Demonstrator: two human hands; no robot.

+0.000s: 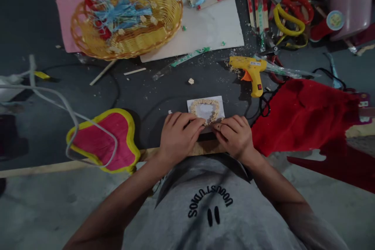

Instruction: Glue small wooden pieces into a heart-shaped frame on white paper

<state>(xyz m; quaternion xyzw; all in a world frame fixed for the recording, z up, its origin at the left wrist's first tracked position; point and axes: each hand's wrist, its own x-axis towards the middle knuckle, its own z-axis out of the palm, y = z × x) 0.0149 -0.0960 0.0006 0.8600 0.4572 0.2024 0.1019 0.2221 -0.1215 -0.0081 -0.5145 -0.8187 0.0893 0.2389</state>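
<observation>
A white card lies at the table's front edge, with a loop of small pale wooden pieces on it. My left hand is closed, thumb and fingertips pinching the loop's near side. From the right, my right hand comes in close to the loop's lower right, its thumb and fingers pressed together. Whatever sits between those fingertips is too small and hidden to name. One loose pale piece rests on the table beyond the card.
A yellow glue gun lies right of centre. Behind are a wicker basket with blue tassels, a white board and yellow-handled scissors. Red cloth lies at right; a pink-and-yellow pad with a white cable across it is at left.
</observation>
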